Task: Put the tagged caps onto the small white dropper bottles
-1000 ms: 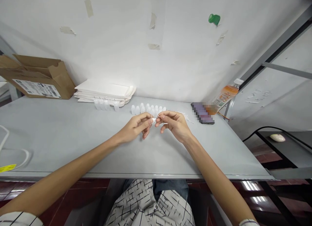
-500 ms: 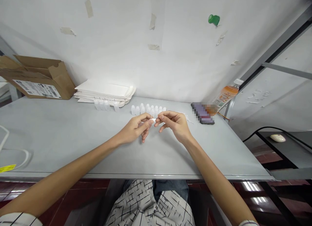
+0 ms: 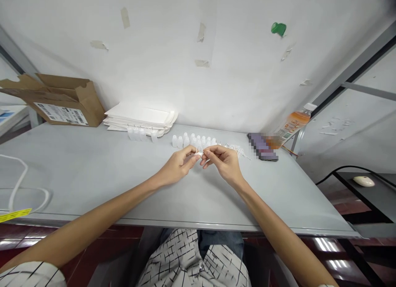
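- A small white piece (image 3: 199, 154) is pinched in the fingertips of the left hand (image 3: 179, 165), between both hands above the table (image 3: 173, 202).
- The right hand (image 3: 225, 162) is closed to a narrow pinch beside it; what is gripped there, perhaps a thin strand, cannot be told.
- Small translucent bottles (image 3: 180, 142) are lined up behind the hands (contents unclear).
- Orange liquid is held in the tilted bottle (image 3: 292, 124).
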Available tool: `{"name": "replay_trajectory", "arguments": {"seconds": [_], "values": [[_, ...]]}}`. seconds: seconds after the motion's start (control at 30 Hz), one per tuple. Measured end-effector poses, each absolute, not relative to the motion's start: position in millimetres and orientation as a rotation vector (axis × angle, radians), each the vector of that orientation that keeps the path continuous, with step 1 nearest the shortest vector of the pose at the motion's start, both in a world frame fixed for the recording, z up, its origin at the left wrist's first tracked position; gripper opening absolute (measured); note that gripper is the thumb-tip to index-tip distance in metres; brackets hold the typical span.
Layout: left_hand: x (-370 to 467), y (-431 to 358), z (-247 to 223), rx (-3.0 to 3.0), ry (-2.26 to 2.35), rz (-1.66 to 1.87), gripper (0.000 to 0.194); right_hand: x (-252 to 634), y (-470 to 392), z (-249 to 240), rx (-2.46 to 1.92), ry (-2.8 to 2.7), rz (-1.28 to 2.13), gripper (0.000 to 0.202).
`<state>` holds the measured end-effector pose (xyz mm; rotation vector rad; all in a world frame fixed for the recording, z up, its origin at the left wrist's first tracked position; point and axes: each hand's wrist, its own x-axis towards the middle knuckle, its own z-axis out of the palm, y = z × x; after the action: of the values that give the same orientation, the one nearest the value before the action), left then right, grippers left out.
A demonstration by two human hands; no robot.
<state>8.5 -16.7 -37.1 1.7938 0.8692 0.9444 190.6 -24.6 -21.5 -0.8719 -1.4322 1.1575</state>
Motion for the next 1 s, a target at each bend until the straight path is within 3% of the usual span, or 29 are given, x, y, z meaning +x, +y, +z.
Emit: {"name": "replay_trajectory", "arguments": {"seconds": [0.47,1.0], "values": [[7,-16,-33,2.104,0.990,0.948,0.021,193,-26,-24,-0.887,-1.474,1.206,0.034],[-5,-7,-23,1.735,0.829,1.024,0.033,208,-18,-13,-0.950,-1.420,1.070,0.033]]}}
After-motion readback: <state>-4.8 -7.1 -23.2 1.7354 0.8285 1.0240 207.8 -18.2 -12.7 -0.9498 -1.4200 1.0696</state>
